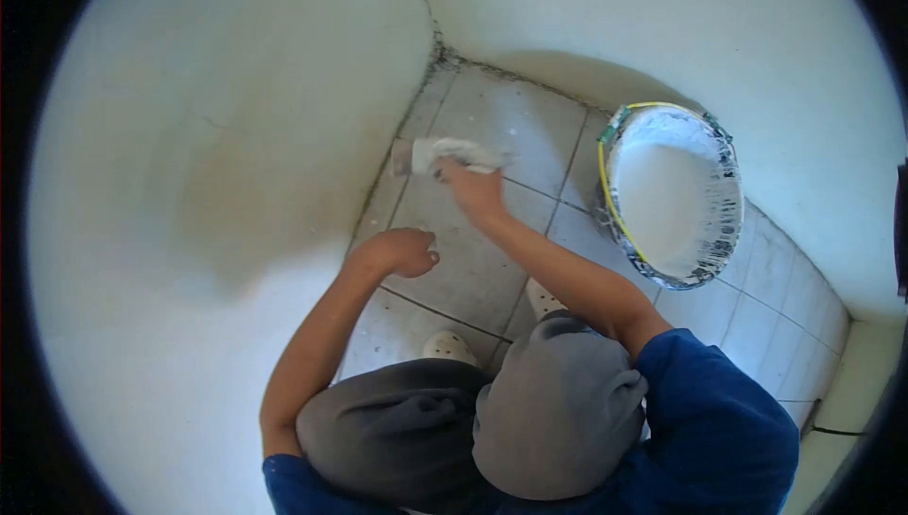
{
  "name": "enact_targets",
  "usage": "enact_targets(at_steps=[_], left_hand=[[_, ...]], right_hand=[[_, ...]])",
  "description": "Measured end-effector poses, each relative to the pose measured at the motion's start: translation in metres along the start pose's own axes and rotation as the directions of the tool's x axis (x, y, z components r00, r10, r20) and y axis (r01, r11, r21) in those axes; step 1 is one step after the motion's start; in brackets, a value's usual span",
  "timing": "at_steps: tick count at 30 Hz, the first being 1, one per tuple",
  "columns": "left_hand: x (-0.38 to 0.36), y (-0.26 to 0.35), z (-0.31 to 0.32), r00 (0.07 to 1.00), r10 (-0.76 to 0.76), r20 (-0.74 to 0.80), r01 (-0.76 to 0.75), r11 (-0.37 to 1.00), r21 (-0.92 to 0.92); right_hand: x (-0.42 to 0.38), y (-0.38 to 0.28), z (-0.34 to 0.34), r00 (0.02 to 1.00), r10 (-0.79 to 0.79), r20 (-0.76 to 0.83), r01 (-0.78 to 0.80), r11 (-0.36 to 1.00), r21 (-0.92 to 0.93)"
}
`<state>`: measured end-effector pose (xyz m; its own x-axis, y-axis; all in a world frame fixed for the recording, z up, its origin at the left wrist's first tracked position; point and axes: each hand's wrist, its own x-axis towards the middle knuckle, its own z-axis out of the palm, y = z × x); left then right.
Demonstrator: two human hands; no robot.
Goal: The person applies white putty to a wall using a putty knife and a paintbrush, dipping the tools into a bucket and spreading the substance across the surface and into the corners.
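My right hand [471,189] is closed around a paintbrush [445,152] smeared with white, its flat brownish end pointing left at the foot of the left wall. Motion blurs the brush's right end. Lower and to the left, my left hand [402,252] hangs over the floor tiles with its fingers curled in. A small whitish patch shows at those fingers, too little to tell what it is. To the right of my right hand stands a bucket [605,195] with a yellow handle and a paint-spattered rim, holding white paint [662,203].
Pale walls [236,118] meet in a corner with a dark, crumbling crack [441,52] at floor level. The floor tiles [454,260] are grey with dark joints. My light clogs [450,347] and bent knees [563,401] are close below my hands.
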<state>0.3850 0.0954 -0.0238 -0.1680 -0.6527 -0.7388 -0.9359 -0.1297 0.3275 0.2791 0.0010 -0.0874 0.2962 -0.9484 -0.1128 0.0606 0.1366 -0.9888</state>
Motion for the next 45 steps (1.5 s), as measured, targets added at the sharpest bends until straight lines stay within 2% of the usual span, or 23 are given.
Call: enact_targets(at_steps=[1,3,4,5,6,8,10,13,15,18,20,23,26,29,30,32,34,37,39,40,41,43,45], left_hand=[[0.001,0.006,-0.003,0.999,0.023,0.029,-0.022,0.999,-0.041],[0.000,0.014,-0.007,0.994,0.085,-0.073,-0.098,0.976,-0.192],[0.002,0.019,-0.010,0.987,0.123,-0.106,-0.147,0.955,-0.257],[0.006,0.023,-0.013,0.954,0.221,-0.203,-0.266,0.935,-0.233],[0.011,0.032,-0.016,0.903,0.315,-0.292,-0.381,0.901,-0.208],[0.014,0.061,-0.030,0.855,0.392,-0.339,-0.474,0.855,-0.209],[0.024,0.089,-0.043,0.808,0.469,-0.357,-0.546,0.824,-0.151],[0.042,0.127,-0.050,0.724,0.577,-0.378,-0.600,0.797,0.068],[0.060,0.157,-0.055,0.631,0.634,-0.446,-0.583,0.768,0.265],[0.068,0.176,-0.056,0.596,0.673,-0.439,-0.660,0.721,0.209],[0.077,0.170,-0.052,0.611,0.688,-0.392,-0.659,0.716,0.229],[0.080,0.164,-0.051,0.617,0.707,-0.345,-0.665,0.703,0.252],[0.081,0.161,-0.050,0.620,0.715,-0.322,-0.671,0.697,0.255],[0.081,0.157,-0.049,0.620,0.711,-0.332,-0.681,0.697,0.223],[0.082,0.156,-0.049,0.617,0.710,-0.338,-0.688,0.696,0.206],[0.082,0.150,-0.053,0.572,0.736,-0.363,-0.723,0.661,0.202],[0.084,0.140,-0.060,0.562,0.733,-0.383,-0.728,0.659,0.191],[0.082,0.107,-0.073,0.647,0.637,-0.418,-0.638,0.753,0.160],[0.077,0.084,-0.080,0.735,0.507,-0.451,-0.496,0.855,0.153],[0.075,0.070,-0.075,0.791,0.414,-0.451,-0.402,0.907,0.128],[0.073,0.055,-0.067,0.833,0.325,-0.448,-0.314,0.944,0.103],[0.059,0.037,-0.054,0.935,0.172,-0.309,-0.147,0.984,0.103],[0.049,0.020,-0.041,0.980,0.081,-0.184,-0.070,0.995,0.070]], right_hand=[[-0.010,-0.064,-0.030,1.000,0.004,-0.007,-0.004,1.000,-0.012],[-0.016,-0.109,-0.091,0.918,-0.396,0.002,0.389,0.902,-0.184],[-0.020,-0.131,-0.124,0.845,-0.529,0.078,0.516,0.769,-0.379],[-0.023,-0.147,-0.155,0.807,-0.579,0.118,0.558,0.680,-0.476],[-0.023,-0.160,-0.184,0.807,-0.571,0.147,0.550,0.638,-0.539],[-0.023,-0.184,-0.235,0.837,-0.516,0.184,0.508,0.607,-0.611],[-0.017,-0.208,-0.274,0.919,-0.325,0.223,0.388,0.643,-0.660],[-0.008,-0.175,-0.312,0.980,-0.170,0.103,0.192,0.678,-0.710],[0.000,-0.126,-0.336,0.980,-0.171,0.098,0.185,0.639,-0.747],[0.005,-0.105,-0.334,0.971,-0.183,0.152,0.231,0.579,-0.782],[0.007,-0.108,-0.323,0.985,-0.094,0.143,0.167,0.710,-0.684],[0.007,-0.095,-0.319,0.986,-0.033,0.164,0.129,0.775,-0.619],[0.005,-0.066,-0.318,0.979,-0.147,0.142,0.202,0.591,-0.781],[0.004,-0.082,-0.314,0.979,0.202,0.034,-0.159,0.851,-0.500],[0.005,-0.083,-0.316,0.956,0.292,-0.031,-0.283,0.891,-0.355],[0.005,-0.084,-0.327,0.867,0.485,-0.116,-0.491,0.871,-0.022],[0.002,-0.080,-0.348,0.868,0.490,-0.084,-0.467,0.861,0.202],[-0.001,-0.096,-0.353,0.888,0.460,0.023,-0.427,0.802,0.417],[-0.008,-0.114,-0.345,0.940,0.342,-0.001,-0.320,0.880,0.351],[-0.009,-0.110,-0.349,0.943,0.326,-0.072,-0.273,0.877,0.396],[-0.007,-0.120,-0.341,0.952,0.304,-0.023,-0.272,0.880,0.389],[-0.009,-0.140,-0.309,0.961,0.249,-0.117,-0.184,0.898,0.401],[-0.005,-0.154,-0.269,0.964,0.246,-0.098,-0.179,0.880,0.439]])
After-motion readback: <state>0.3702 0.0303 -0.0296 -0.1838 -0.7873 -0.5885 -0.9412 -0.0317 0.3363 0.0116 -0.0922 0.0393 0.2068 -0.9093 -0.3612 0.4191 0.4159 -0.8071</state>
